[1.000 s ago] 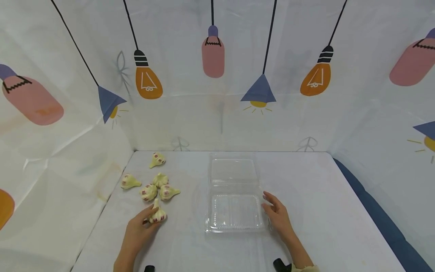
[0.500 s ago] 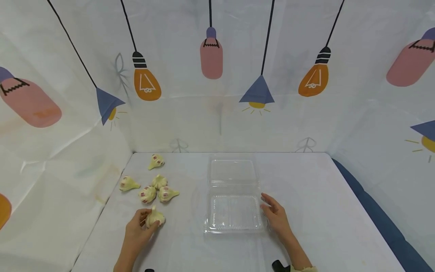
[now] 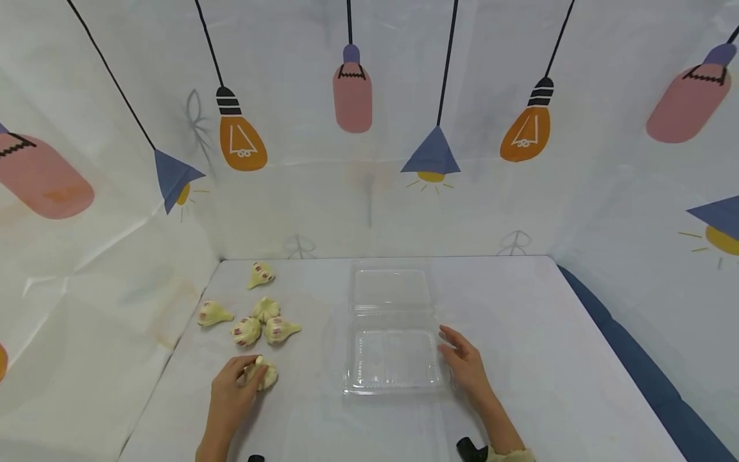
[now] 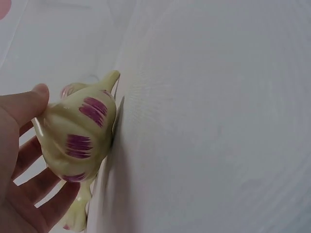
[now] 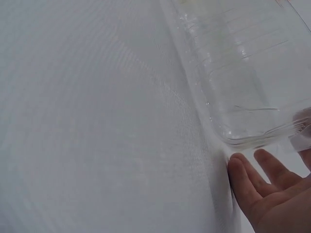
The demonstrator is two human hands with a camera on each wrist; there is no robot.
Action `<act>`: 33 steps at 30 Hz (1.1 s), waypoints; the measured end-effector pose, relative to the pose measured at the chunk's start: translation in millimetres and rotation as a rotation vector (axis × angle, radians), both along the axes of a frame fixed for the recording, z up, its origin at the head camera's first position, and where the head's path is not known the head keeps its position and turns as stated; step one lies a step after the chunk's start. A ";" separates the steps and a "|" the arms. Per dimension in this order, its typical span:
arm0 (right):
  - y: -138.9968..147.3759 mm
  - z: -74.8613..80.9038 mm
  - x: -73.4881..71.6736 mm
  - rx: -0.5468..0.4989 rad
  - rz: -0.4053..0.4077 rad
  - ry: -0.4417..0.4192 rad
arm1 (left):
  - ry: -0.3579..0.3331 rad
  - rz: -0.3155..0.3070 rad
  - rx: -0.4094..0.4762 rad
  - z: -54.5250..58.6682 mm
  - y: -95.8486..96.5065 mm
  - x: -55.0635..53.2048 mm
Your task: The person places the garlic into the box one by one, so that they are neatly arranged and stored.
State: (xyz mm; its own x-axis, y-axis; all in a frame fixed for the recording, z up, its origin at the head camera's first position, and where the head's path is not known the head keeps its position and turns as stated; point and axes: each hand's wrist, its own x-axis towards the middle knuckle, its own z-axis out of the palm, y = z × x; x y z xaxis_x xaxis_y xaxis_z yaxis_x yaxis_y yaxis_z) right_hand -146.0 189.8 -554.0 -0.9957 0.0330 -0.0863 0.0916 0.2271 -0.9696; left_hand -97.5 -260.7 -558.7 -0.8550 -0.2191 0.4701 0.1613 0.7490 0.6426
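Observation:
My left hand (image 3: 231, 393) holds a pale garlic bulb (image 3: 267, 374) low over the near left of the table, thumb on one side and fingers on the other. In the left wrist view this garlic bulb (image 4: 80, 131) shows purple streaks, its stem pointing up and right. My right hand (image 3: 466, 367) is at the right side of an opened clear plastic clamshell box (image 3: 394, 390), its fingers loosely extended. From the right wrist, the fingertips (image 5: 238, 162) appear right by the rim of the clear box (image 5: 233, 138), and part of the hand shows through the plastic.
Several more garlic bulbs lie at the left: one at the back (image 3: 262, 274), one by the left edge (image 3: 214, 313), and a cluster (image 3: 246, 331) beyond my left hand. The box's lid (image 3: 390, 285) lies folded back. Printed cloth walls (image 3: 323, 205) enclose the white table (image 3: 519, 333).
The garlic bulb has been turned in my left fingers; its purple marks, seen earlier from the head, now face away. The right hand and box keep their places.

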 end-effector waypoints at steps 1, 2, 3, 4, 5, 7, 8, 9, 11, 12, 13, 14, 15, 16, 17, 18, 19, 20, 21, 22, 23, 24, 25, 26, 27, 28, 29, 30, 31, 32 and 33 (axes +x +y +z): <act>-1.3 0.2 -0.2 0.000 -0.004 -0.001 | 0.020 0.005 -0.004 0.3 0.0 0.1; -2.4 0.3 -0.5 -0.005 -0.011 -0.001 | 0.040 0.006 -0.006 0.4 -0.2 -0.1; -3.4 0.4 -0.7 -0.007 -0.017 -0.005 | 0.059 0.006 -0.006 0.4 -0.4 -0.6; -3.7 0.4 -0.6 -0.013 -0.023 -0.007 | 0.078 0.005 -0.006 0.8 0.0 -1.0; -4.0 0.4 -0.4 -0.017 -0.031 -0.011 | 0.095 0.002 -0.003 1.3 0.4 -1.5; -4.4 0.1 -0.2 -0.026 -0.045 -0.024 | 0.128 -0.007 -0.001 2.6 1.1 -3.0; -4.7 0.0 -0.1 -0.034 -0.051 -0.036 | 0.142 -0.016 0.006 3.7 1.5 -3.8; -4.9 0.1 0.1 -0.038 -0.055 -0.047 | 0.153 -0.023 0.011 5.2 2.0 -4.6; -5.7 0.1 0.0 -0.049 -0.063 -0.064 | 0.169 -0.042 0.031 8.2 3.2 -6.3; -6.2 0.1 -0.2 -0.054 -0.064 -0.071 | 0.175 -0.048 0.039 9.8 4.2 -7.3; -6.9 0.4 -0.4 -0.063 -0.067 -0.080 | 0.178 -0.054 0.050 11.1 5.2 -8.3; -7.6 0.5 -0.9 -0.071 -0.068 -0.083 | 0.178 -0.059 0.065 12.5 6.5 -9.1; -8.2 0.5 -1.5 -0.079 -0.070 -0.085 | 0.181 -0.063 0.073 13.7 7.9 -10.2; -8.9 0.4 -2.3 -0.089 -0.071 -0.086 | 0.187 -0.069 0.080 14.9 9.3 -11.6; -9.6 0.4 -3.0 -0.101 -0.074 -0.091 | 0.194 -0.075 0.085 15.8 10.8 -12.9; -10.2 0.7 -3.2 -0.109 -0.076 -0.093 | 0.200 -0.083 0.085 16.8 12.2 -14.3; -10.5 0.7 -3.6 -0.114 -0.079 -0.097 | 0.202 -0.092 0.090 18.1 13.7 -15.5; -10.9 0.6 -3.8 -0.120 -0.081 -0.100 | 0.205 -0.099 0.091 19.8 15.6 -16.3; -11.0 0.6 -3.5 -0.128 -0.082 -0.100 | 0.203 -0.102 0.090 20.9 17.0 -17.4; -11.2 0.8 -2.9 -0.133 -0.083 -0.100 | 0.210 -0.107 0.087 21.6 18.2 -18.2; -11.5 0.7 -2.6 -0.143 -0.084 -0.098 | 0.213 -0.112 0.082 23.1 19.3 -18.8; -11.5 0.5 -2.1 -0.151 -0.082 -0.095 | 0.214 -0.118 0.078 24.7 20.3 -19.4; -11.6 0.3 -1.7 -0.160 -0.079 -0.093 | 0.217 -0.122 0.076 26.2 21.3 -19.9; -11.7 0.2 -1.3 -0.174 -0.077 -0.090 | 0.216 -0.128 0.067 27.0 21.8 -20.7; -11.9 0.3 -1.0 -0.186 -0.075 -0.086 | 0.217 -0.136 0.058 27.3 21.9 -21.7; -12.1 0.5 -1.1 -0.196 -0.075 -0.085 | 0.219 -0.149 0.052 28.1 22.2 -22.5; -12.1 0.5 -1.3 -0.207 -0.077 -0.083 | 0.215 -0.161 0.047 29.5 22.9 -23.3; -12.0 0.8 -1.1 -0.210 -0.077 -0.083 | 0.211 -0.172 0.045 30.0 23.4 -23.9; -12.0 1.2 -1.0 -0.215 -0.079 -0.085 | 0.206 -0.181 0.047 30.2 23.9 -24.3; -11.9 1.0 -1.0 -0.217 -0.081 -0.086 | 0.201 -0.187 0.048 30.7 24.4 -24.7; -11.7 0.8 -1.0 -0.217 -0.082 -0.088 | 0.200 -0.195 0.053 31.3 24.9 -24.9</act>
